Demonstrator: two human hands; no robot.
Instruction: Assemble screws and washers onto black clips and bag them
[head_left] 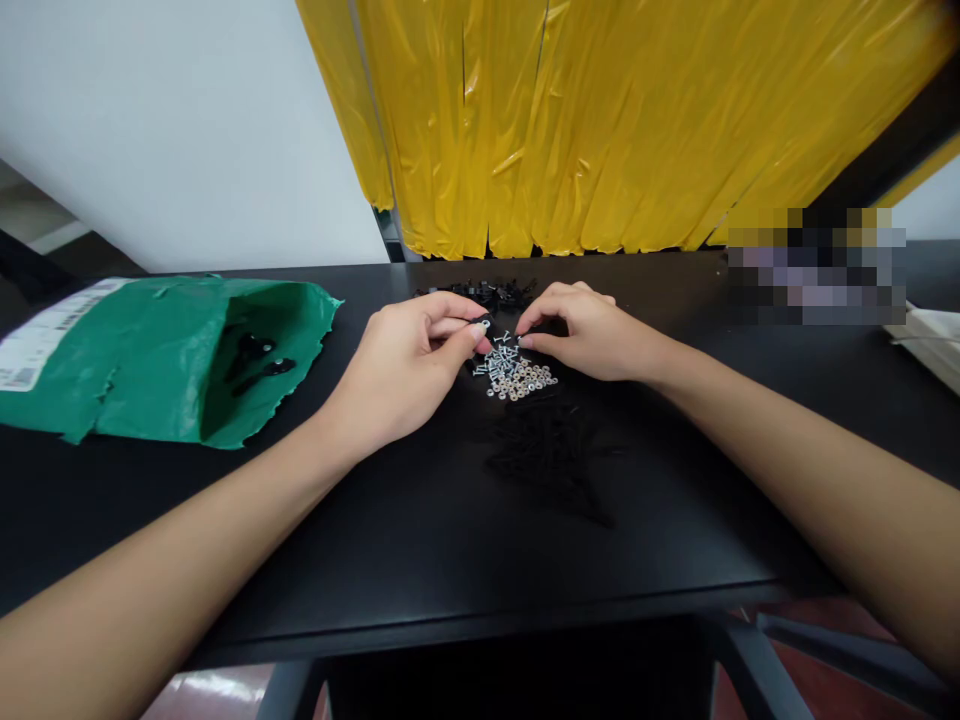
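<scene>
Silver screws [501,364] and washers [519,383] heaped loose on tabletop [360,560]; left fingers [459,348] pinch ringed piece [486,323], right fingers [546,346] bunched, grip unclear; black pieces [277,367] in green bag [150,345], seemingly done, plenty left

The black counter [360,560] bears a green bag [142,370]. Screws [501,362] and metal rings [523,381] lie between two black heaps [544,445].

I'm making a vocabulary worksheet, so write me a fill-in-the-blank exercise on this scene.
The open bag is coloured ____.
The plastic sheeting is ____.
The metal screws lie on a table coloured ____.
The right hand is farther from the bag than the ____ hand.
Missing words: green; yellow; black; left.
</scene>
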